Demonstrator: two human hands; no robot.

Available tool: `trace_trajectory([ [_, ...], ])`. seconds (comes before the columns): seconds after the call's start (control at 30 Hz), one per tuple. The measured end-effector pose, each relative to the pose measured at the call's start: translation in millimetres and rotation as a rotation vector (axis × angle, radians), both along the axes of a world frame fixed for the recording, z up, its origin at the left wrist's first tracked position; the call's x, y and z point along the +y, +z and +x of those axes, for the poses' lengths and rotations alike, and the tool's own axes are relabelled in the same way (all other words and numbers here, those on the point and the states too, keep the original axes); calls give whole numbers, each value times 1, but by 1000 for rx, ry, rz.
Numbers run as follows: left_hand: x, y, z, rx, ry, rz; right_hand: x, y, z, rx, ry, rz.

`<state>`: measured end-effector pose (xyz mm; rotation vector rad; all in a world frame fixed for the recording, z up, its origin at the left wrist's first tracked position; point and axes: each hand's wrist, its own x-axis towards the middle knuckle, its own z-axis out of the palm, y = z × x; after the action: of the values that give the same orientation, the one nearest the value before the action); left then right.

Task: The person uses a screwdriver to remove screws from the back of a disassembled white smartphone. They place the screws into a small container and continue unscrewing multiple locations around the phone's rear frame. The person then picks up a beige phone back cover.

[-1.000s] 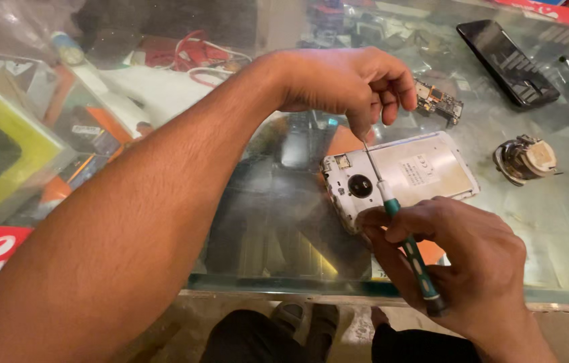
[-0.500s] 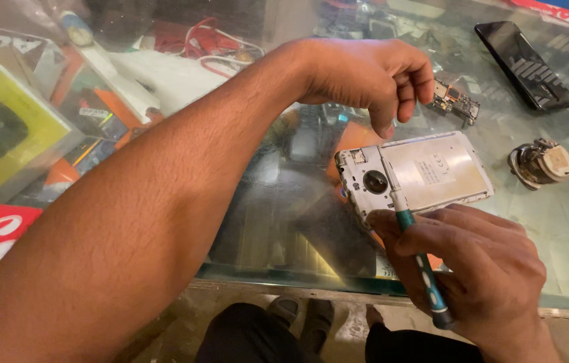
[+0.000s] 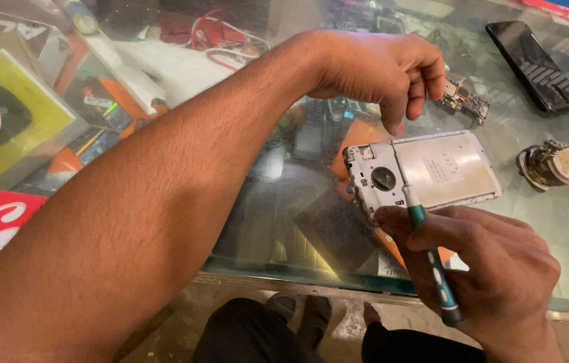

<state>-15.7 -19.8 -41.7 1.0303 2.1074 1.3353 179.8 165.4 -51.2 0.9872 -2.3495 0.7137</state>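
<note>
On the glass counter (image 3: 566,222) lies an opened white phone (image 3: 425,171), back side up. Right hand (image 3: 486,269) pinches a teal screwdriver (image 3: 432,262), tip on the phone. Left hand (image 3: 382,70) hovers above, fingers loosely curled, holding nothing.

Left hand (image 3: 378,70) has lifted off the opened white phone chassis with its silver metal plate (image 3: 425,171): a second ago its fingertips were down at the frame's top edge, now they hang curled just above it, not touching. Right hand (image 3: 486,269) with the teal-handled precision screwdriver (image 3: 429,259) has shifted; the tip sat near the round camera hole, now at the lower edge. Phone also rotated slightly. View drifted, things sit further right.
</note>
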Motion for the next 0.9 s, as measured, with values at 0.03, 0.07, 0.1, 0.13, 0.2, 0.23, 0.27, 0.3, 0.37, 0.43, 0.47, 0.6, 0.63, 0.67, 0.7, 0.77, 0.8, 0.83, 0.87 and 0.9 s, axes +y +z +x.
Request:
trace_trajectory([
  [0.03,0,0,0,7,20,-16,0,0,0,3,5,-4],
  [0.07,1,0,1,3,17,-13,0,0,0,-15,-15,4],
  [0.1,1,0,1,0,15,-11,1,1,0,-33,-36,12],
  [0.13,1,0,1,-3,12,-9,1,1,0,-50,-56,19],
  [0.2,1,1,0,-5,-1,-4,2,1,-1,-25,-39,18],
  [0.23,1,1,0,-6,-9,-1,3,2,-1,-13,-31,18],
  [0.27,2,2,0,-6,-10,-2,3,2,-2,3,-22,24],
  [0.3,2,2,0,-7,-10,-3,3,3,-2,19,-12,31],
  [0.37,2,2,-1,-12,-11,-3,2,3,-2,13,-10,26],
  [0.43,2,2,-1,-22,-14,2,1,3,-1,-33,-30,8],
  [0.47,2,2,-1,-21,-13,-1,0,2,-1,-5,-56,16],
  [0.6,1,2,-1,-30,-20,3,1,1,-1,2,-30,-21],
  [0.63,1,1,-2,-35,-25,8,2,1,-1,-23,9,-47],
  [0.67,1,1,-2,-27,-27,10,3,1,-1,-15,5,-24],
  [0.7,1,1,-2,-18,-30,12,4,1,-2,-6,2,-2],
  [0.77,2,1,-1,-7,-28,9,5,1,-3,-16,-12,18],
  [0.8,2,1,-1,-3,-25,4,5,1,-2,-35,-24,15],
  [0.83,2,1,-1,0,-21,-1,5,2,-2,-55,-35,13],
  [0.87,2,1,0,1,-14,-8,4,2,-2,-51,-26,7],
  [0.9,2,2,0,4,-8,-14,4,2,-2,-46,-17,2],
])
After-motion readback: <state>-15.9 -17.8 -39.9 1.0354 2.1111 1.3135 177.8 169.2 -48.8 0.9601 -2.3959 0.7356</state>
